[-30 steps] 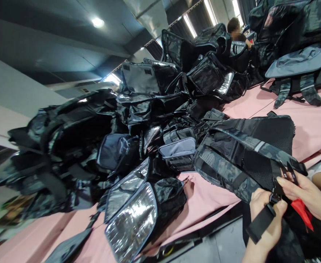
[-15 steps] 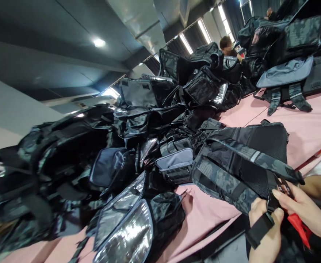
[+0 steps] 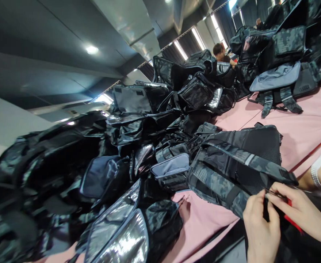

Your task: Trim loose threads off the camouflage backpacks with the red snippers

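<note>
Watching from my end, I've got L hand [image 3: 261, 224] & R hand [image 3: 295, 208] pinched narrow, tips nearly meeting on a small dark piece [image 3: 268, 191], mostly hidden, can't ID it. Red strip [image 3: 293, 222] just under R hand. Camo backpack [image 3: 228, 164] just beyond both hands, straps up, on pink-covered table [image 3: 200, 215]. Silver-lined bag [image 3: 130, 237] well left of hands; bag pile [image 3: 142, 126] farther off; person [image 3: 226, 58] way beyond.
</note>
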### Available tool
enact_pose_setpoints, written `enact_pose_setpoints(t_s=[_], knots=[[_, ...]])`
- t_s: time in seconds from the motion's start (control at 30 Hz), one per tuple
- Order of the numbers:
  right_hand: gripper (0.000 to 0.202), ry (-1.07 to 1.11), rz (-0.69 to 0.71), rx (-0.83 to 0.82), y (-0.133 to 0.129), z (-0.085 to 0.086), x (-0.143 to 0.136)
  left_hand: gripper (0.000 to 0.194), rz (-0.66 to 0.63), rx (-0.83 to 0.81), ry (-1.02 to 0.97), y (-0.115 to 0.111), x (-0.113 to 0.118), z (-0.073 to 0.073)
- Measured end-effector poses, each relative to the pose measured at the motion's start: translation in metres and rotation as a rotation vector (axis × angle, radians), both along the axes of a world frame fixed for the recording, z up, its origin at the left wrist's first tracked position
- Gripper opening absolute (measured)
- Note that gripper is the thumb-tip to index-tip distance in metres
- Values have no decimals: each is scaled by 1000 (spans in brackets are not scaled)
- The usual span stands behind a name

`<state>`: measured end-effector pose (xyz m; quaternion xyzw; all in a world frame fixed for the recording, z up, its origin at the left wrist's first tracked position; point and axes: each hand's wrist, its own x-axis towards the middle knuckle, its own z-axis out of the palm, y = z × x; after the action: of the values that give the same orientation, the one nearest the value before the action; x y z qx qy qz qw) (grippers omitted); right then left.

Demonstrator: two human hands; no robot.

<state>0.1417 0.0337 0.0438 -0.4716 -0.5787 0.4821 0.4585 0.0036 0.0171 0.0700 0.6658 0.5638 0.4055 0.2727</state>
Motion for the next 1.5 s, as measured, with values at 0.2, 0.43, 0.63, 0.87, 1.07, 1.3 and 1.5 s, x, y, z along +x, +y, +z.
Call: enact_pose_setpoints(t_s=[0.2,0.43,0.63,0.87,1.07,1.3,1.5], knots=[[39,-61,-204,46,-4,-25,24,25,33,-303,-628,5,-2,-5],[28,-222,-142,315,-3,-29,23,26,-8,-317,-776,5,-5,-3],[23,-309,-121,464,7,-19,25,31,-33,-318,-692,6,-4,0],[21,-266,-136,382,5,-22,24,33,-34,-320,-687,6,-3,0],[19,-279,-120,431,3,-9,23,33,-75,-348,-698,9,-3,4],[28,-101,-215,74,-7,-22,32,54,70,-480,-1078,20,-7,3],[34,1,-140,12,-27,-27,22,50,196,-435,-1346,19,-2,2]])
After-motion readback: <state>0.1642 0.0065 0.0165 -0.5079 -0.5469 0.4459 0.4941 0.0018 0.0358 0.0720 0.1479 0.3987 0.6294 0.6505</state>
